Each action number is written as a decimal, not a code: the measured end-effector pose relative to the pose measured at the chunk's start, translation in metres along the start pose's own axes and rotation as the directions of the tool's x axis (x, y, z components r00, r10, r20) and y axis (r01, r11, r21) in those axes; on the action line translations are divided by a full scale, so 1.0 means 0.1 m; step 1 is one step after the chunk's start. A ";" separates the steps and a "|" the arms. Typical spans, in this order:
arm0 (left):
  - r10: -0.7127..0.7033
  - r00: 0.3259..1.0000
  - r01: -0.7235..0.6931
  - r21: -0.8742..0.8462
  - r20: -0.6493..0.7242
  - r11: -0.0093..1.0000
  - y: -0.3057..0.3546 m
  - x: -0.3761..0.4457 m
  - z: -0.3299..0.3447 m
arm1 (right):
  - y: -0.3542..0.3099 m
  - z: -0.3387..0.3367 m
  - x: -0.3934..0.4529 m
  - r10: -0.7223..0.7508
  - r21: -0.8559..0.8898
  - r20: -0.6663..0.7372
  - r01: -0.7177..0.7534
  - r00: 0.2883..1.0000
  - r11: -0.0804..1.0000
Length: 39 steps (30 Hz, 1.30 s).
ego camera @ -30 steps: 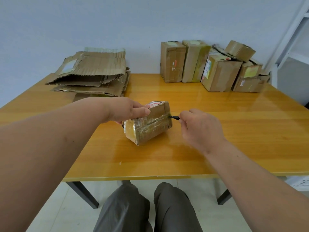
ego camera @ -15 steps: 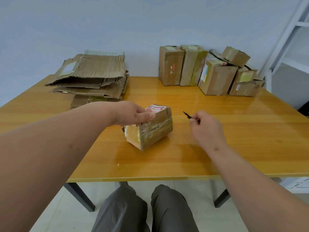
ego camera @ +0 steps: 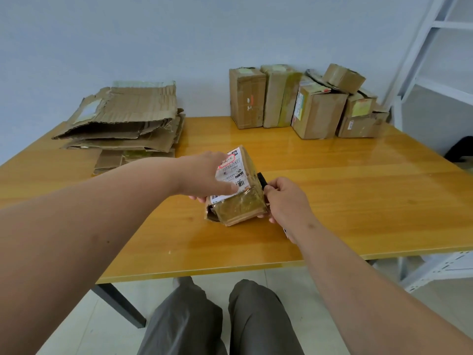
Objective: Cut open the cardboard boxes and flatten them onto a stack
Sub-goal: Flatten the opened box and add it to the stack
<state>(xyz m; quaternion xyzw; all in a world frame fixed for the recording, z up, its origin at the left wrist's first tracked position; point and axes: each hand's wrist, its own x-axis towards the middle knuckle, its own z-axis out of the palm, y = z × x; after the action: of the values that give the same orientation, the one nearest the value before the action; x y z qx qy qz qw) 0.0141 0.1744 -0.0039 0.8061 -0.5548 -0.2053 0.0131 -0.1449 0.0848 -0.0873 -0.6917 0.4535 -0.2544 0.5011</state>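
1. Far left, back of the table (ego camera: 358,190): stack of flattened cardboard (ego camera: 128,124) against the wall. Layers ragged and overlapping; at least three sheets can be told apart, exact count unclear. Its near edge overhangs nothing. Bare wood lies between it and the table's left and front edges.

2. Left hand (ego camera: 204,178): reaches in from the left over open tabletop, lies on the labelled top face of the small box (ego camera: 238,198), thumb across the label and fingertips curling under the left side. It grips the box.

3. Small box: one, centre of the table, tilted, wrapped in yellowish tape, white shipping label on top. Near-left corner torn open. Bare table in front of it, down to the front edge.

4. Right hand (ego camera: 286,201): touching the box's right side, fingers clenched round a black cutter (ego camera: 261,179), whose tip shows above the thumb, at the box's upper right edge.

5. Right of the hands: broad open tabletop out to the right edge.

6. Back right, along the wall: uncut boxes (ego camera: 307,103), six counted. Two tall ones stand upright side by side, one medium, three smaller at the right end, one of them perched tilted on top.

7. Far right: white metal shelving (ego camera: 419,47), beside the table's corner.
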 end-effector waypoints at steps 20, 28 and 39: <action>-0.035 0.994 0.001 0.319 0.101 0.948 -0.04 0.29 -0.13 | 0.17 -0.13 -0.20 -0.215 -0.236 0.008 0.210 0.977 0.949; -0.063 0.997 0.056 0.156 0.041 0.986 -0.03 0.33 0.08 | 0.18 -0.07 -0.21 -0.267 -0.325 0.022 0.259 0.964 0.909; -0.066 0.998 0.061 0.366 0.000 0.929 0.05 0.38 0.07 | 0.19 -0.02 -0.20 -0.295 -0.285 -0.041 0.272 0.955 0.919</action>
<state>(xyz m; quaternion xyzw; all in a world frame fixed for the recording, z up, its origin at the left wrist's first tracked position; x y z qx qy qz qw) 0.0182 0.1397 -0.0210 0.8107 -0.5570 -0.1038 -0.1475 -0.1631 0.1000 -0.1015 -0.8020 0.3999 -0.2872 0.3382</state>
